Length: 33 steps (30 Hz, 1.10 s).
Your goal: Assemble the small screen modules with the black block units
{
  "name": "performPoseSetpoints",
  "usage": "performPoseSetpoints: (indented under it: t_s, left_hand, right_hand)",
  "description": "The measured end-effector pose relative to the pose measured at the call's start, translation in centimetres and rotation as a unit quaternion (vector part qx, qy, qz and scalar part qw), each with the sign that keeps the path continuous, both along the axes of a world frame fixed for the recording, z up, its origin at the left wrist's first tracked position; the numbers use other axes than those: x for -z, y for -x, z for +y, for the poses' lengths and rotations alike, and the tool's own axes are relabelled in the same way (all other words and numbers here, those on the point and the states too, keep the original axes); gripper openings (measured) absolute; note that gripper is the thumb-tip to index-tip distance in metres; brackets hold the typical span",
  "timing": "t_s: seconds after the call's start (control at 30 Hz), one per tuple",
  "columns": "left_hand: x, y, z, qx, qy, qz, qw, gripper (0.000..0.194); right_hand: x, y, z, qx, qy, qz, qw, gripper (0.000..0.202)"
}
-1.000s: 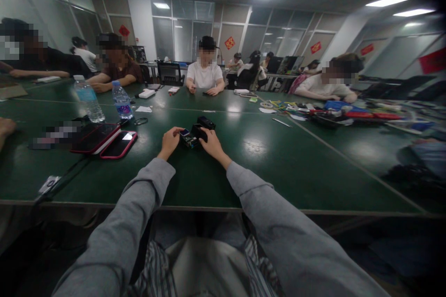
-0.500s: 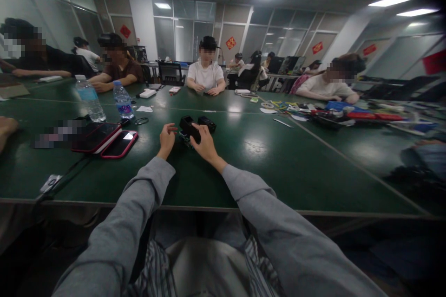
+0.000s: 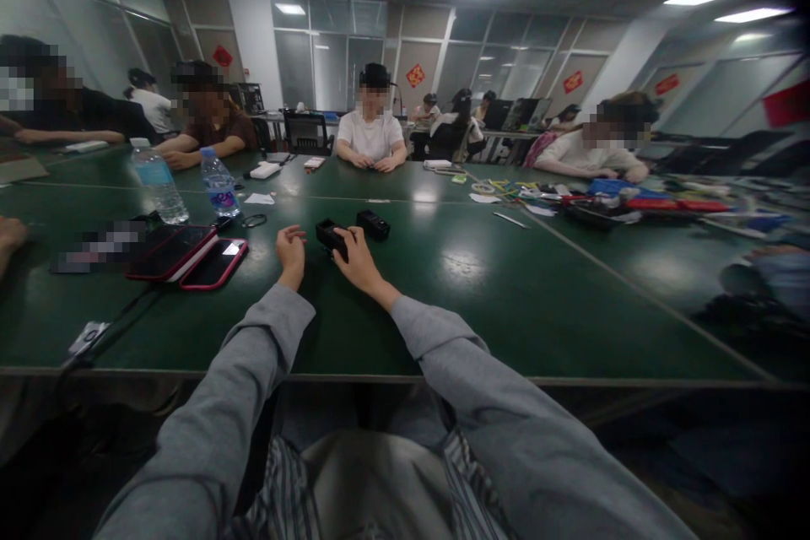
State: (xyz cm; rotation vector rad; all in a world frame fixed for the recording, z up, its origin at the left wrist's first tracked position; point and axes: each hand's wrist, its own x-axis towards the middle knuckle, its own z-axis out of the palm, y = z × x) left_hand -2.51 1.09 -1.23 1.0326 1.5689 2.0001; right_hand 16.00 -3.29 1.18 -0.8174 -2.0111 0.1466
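Grips open-topped black box (image 3: 329, 234) with right hand (image 3: 360, 264), thumb and fingers clamped on its near right side, just over green table (image 3: 481, 329) or on it. Cannot tell whether box touches tabletop. Cannot identify small dark part visible under box's near edge.

Holds left hand (image 3: 291, 255) empty, fingers loosely curled and spread apart from thumb, left of box and clear of it.

Find second black box (image 3: 373, 224) on table, just beyond right hand and to right of gripped box.

Record, farther left, larger red-edged device (image 3: 172, 253) and red-cased phone (image 3: 213, 263) lying side by side. Note small cable loop (image 3: 255, 220) beyond phone, plus clear bottle (image 3: 159, 184) and blue-capped bottle (image 3: 219, 183), both upright. See white tag (image 3: 89, 338) near table's front edge, beside dark cord.

Observe, to right, slim silvery rod (image 3: 510, 219) lying near mixed pile (image 3: 607, 209) of coloured items; too blurred to itemise. See person in white shirt (image 3: 370, 133) seated across table, both hands on tabletop.
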Motion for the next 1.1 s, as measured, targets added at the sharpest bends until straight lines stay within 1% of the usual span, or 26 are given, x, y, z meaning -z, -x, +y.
performPoseSetpoints:
  t_s: [0.1, 0.3, 0.4, 0.53, 0.77, 1.1]
  left_hand:
    - [-0.1, -0.1, -0.2, 0.007, 0.003, 0.005, 1.0, 0.034]
    - [0.0, -0.2, -0.2, 0.015, 0.009, 0.026, 1.0, 0.034]
    - [0.0, -0.3, -0.1, 0.02, 0.007, 0.036, 0.999, 0.034]
    - [0.0, -0.4, 0.0, 0.024, 0.01, 0.052, 0.998, 0.034]
    - [0.1, -0.4, 0.0, 0.03, 0.007, 0.065, 0.997, 0.034]
    - [-0.3, -0.7, -0.3, 0.039, 0.012, 0.065, 0.997, 0.033]
  right_hand:
    - [-0.1, -0.4, 0.0, -0.011, 0.011, -0.013, 1.0, 0.05]
    - [-0.3, -1.4, -0.2, -0.03, 0.077, -0.014, 0.996, 0.055]
    - [-0.3, -1.5, -0.3, -0.027, 0.089, -0.015, 0.996, 0.056]
    - [-0.2, -1.5, -0.2, -0.022, 0.104, -0.021, 0.994, 0.064]
    - [-0.2, -1.5, -0.3, -0.013, 0.113, -0.022, 0.993, 0.064]
    - [-0.3, -1.4, -0.5, -0.009, 0.113, -0.022, 0.993, 0.064]
